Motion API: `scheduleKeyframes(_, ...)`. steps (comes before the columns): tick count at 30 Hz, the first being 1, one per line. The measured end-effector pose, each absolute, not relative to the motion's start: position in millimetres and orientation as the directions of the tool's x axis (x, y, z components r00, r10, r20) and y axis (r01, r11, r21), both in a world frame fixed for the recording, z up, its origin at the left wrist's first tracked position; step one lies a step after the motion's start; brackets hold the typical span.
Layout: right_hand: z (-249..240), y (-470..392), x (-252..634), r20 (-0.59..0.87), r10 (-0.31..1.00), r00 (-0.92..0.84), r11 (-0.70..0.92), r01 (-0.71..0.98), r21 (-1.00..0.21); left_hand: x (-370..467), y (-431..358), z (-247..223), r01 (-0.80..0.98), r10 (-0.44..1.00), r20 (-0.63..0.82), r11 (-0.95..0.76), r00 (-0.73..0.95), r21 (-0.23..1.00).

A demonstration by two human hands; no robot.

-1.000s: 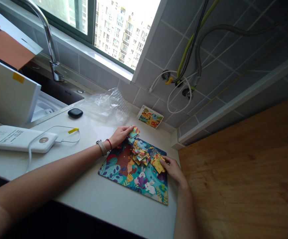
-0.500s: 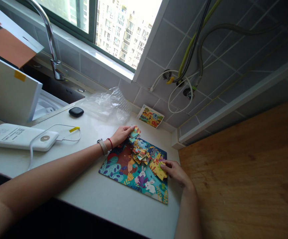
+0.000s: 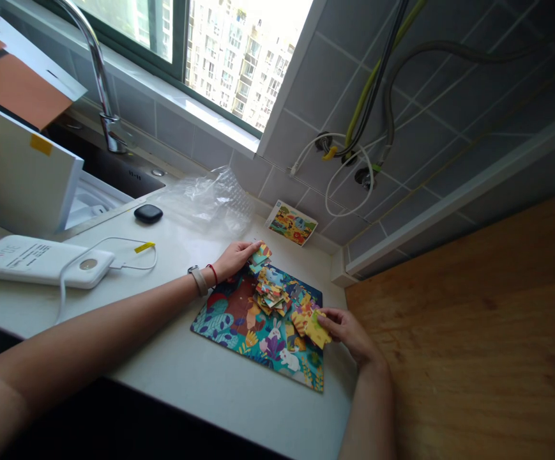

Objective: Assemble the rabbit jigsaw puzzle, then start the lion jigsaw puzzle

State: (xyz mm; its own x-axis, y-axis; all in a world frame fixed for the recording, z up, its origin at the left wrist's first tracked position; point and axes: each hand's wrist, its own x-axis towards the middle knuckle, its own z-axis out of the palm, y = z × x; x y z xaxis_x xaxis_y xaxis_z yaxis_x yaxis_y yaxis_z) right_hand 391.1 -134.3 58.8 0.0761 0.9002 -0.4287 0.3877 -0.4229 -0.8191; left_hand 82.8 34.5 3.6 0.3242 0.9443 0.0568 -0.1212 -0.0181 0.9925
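White counter point(image 3: 200, 386) across my feed, and I have the puzzle board point(image 3: 273, 348) flat on it. On the right hand point(image 3: 352, 333), fingers pinch yellow pieces point(image 3: 316, 332) over the board's right side. Now the heap point(image 3: 272, 294) mid-board; at the far-left edge, the left hand point(image 3: 233, 260) grips colourful pieces point(image 3: 260, 254), fingers narrow. Beyond them I see a picture card point(image 3: 291, 223), then the bright window point(image 3: 234, 70).

At eleven o'clock we see a green-framed window point(image 3: 178, 45), its daylight glaring on the white windowsill point(image 3: 212, 115) and apartment blocks point(image 3: 239, 64) rising outside. Toward two o'clock we look at grey wall tiles point(image 3: 454, 121) sinking into shadow. At ten o'clock a chrome gooseneck faucet point(image 3: 99, 73) rises behind a dark sink point(image 3: 114, 167). Our white countertop point(image 3: 210, 370) spreads at seven o'clock, and a brown wooden panel point(image 3: 473, 332) fills four o'clock.
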Motion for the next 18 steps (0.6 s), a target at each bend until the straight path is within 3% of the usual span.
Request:
scheduleKeyframes(7, 50.9, -126.8, 398.2, -0.471, 0.865, 0.172, -0.501, 0.332, -0.799, 82.1, 33.1, 6.1, -0.108, 0.941, 0.063, -0.029, 0.333, 0.994)
scheduleKeyframes(13, 46.4, -122.6, 407.0, -0.361, 0.858, 0.365, -0.474, 0.294, -0.830, 83.3, 32.4, 6.5, -0.114, 0.938, 0.064, -0.027, 0.341, 0.993)
scheduleKeyframes(18, 44.2, -121.5, 409.4, -0.398, 0.862, 0.315, -0.498, 0.371, -0.784, 83.2, 32.0, 6.6, -0.105, 0.938, 0.059, -0.025, 0.341, 0.994)
